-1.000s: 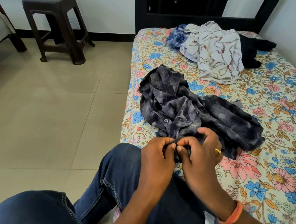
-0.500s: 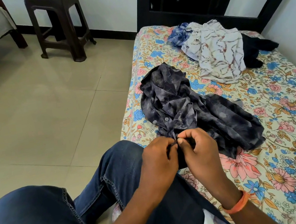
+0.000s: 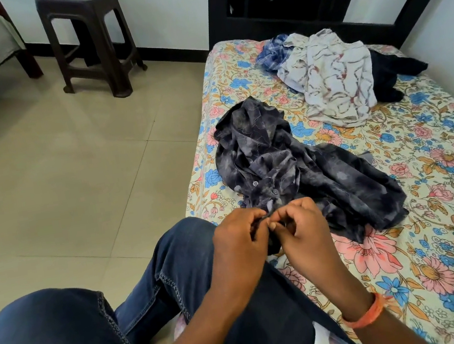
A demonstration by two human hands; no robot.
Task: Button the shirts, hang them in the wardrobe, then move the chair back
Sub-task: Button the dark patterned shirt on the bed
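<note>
We sat at the edge of the bed (image 3: 453, 240), its flowered sheet serving as our work surface, so the clothes could lie spread within reach. Across the tiled floor a dark plastic stool (image 3: 91, 38) stood by the wall, well apart from us. Near the headboard a pile waited: a white patterned shirt (image 3: 333, 80) lay over a blue checked one (image 3: 272, 51) and a dark garment (image 3: 394, 74), probably set aside there until their turn came. The dark grey shirt (image 3: 293, 167) lay crumpled just ahead of our knee, its front placket trailing toward us so we could work along it; two buttons showed on that strip. Our left hand (image 3: 239, 241) and right hand (image 3: 300, 228) met at the near edge of that shirt, both with fingers curled, pinching the fabric between them, seemingly to push a button through its hole. The button itself was hidden by our fingers.
</note>
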